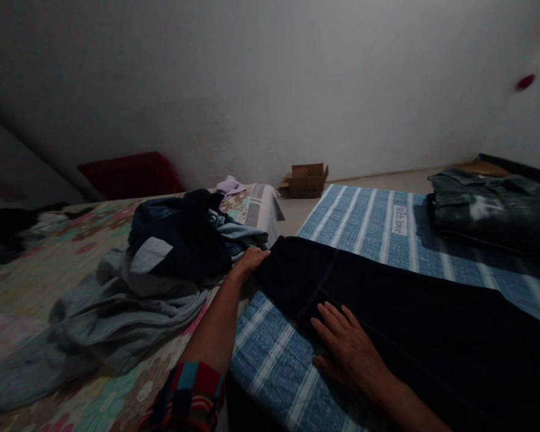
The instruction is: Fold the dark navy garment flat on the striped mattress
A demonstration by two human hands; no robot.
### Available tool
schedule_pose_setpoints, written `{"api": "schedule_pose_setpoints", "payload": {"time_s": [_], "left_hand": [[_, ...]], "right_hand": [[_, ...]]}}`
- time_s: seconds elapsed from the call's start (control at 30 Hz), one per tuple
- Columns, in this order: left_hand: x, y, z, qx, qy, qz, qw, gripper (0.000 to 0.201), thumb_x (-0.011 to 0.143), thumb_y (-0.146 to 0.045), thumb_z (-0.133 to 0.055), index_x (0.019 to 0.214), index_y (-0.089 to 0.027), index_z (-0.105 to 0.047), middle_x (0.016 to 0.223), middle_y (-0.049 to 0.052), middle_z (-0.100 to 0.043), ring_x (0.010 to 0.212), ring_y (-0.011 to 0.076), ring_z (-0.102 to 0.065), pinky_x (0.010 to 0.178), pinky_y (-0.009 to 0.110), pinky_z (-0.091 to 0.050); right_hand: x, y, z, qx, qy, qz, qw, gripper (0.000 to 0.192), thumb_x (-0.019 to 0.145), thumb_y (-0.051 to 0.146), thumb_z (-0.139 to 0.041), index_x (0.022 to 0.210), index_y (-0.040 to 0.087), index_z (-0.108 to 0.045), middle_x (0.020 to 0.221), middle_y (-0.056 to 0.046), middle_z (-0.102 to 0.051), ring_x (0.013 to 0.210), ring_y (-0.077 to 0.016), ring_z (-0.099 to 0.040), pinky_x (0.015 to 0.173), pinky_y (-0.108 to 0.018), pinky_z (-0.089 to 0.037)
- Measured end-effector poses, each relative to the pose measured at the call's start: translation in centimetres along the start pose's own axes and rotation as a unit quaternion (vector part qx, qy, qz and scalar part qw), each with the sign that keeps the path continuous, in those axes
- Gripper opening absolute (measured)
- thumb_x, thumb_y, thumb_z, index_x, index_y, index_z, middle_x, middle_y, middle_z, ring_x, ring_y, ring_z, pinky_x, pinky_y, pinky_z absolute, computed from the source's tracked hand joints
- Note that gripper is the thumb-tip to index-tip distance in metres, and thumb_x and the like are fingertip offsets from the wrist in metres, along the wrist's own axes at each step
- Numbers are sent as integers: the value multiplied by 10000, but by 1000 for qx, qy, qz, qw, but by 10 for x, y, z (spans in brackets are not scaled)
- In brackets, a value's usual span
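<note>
A pair of dark trousers (pixel 396 306) with pale stitching lies stretched across the blue striped bed cover (pixel 274 348). At their left end, the fingers of my left hand (pixel 251 261) are closed on the edge of the cloth. My right hand (pixel 346 342) rests flat on the trousers near a seam, fingers stretched out and holding nothing. Just left of my left hand is a heap of clothes, with a dark navy garment (pixel 184 240) on top of a grey one (pixel 117 318).
A flowered bed cover (pixel 135 390) spreads on the left. Folded dark clothes (pixel 490 210) are stacked at the right on the striped cover. Against the wall stand an open cardboard box (pixel 308 181) and a dark red object (pixel 130 176). A gap separates the two beds.
</note>
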State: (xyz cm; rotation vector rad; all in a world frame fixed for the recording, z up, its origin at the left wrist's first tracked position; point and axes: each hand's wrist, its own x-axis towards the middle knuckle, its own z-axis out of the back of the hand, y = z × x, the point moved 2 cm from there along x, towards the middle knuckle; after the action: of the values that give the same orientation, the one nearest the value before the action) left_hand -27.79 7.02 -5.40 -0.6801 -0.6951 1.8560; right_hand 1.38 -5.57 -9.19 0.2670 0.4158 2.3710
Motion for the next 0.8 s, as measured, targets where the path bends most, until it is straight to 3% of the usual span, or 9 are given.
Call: {"api": "schedule_pose_setpoints", "payload": {"time_s": [0.3, 0.5, 0.63, 0.8], "left_hand": [[-7, 7, 2, -120, 88, 35, 988, 390, 573, -539, -664, 577, -184, -503, 508, -51, -441, 475, 113, -413, 451, 237, -312], [-11, 9, 5, -169, 131, 62, 975, 477, 483, -577, -734, 652, -157, -584, 568, -18, -541, 506, 136, -496, 467, 251, -378], [-12, 9, 5, -190, 128, 77, 970, 439, 486, -533, -755, 635, -146, -612, 542, -11, -555, 469, 131, -491, 443, 247, -365], [-10, 7, 2, -219, 80, 75, 970, 292, 510, -389, -761, 576, -141, -620, 548, 12, -603, 496, 142, -535, 461, 249, -378]], "right_hand": [[1, -1, 0, 15, 13, 2, 1000, 565, 834, 332, -546, 1377, 205, -454, 1492, -125, -321, 1388, -280, -246, 1125, -517, -189], [1, -1, -2, 13, 5, 3, 1000, 562, 835, 336, -538, 1377, 213, -453, 1493, -117, -324, 1391, -273, -240, 1127, -511, -186], [1, -1, -2, 14, 9, 3, 1000, 560, 841, 345, -531, 1379, 208, -452, 1493, -117, -324, 1390, -273, -241, 1128, -511, -185], [0, 0, -1, 10, 1, 3, 1000, 556, 840, 338, -533, 1377, 217, -453, 1492, -107, -328, 1391, -264, -242, 1129, -507, -186]]}}
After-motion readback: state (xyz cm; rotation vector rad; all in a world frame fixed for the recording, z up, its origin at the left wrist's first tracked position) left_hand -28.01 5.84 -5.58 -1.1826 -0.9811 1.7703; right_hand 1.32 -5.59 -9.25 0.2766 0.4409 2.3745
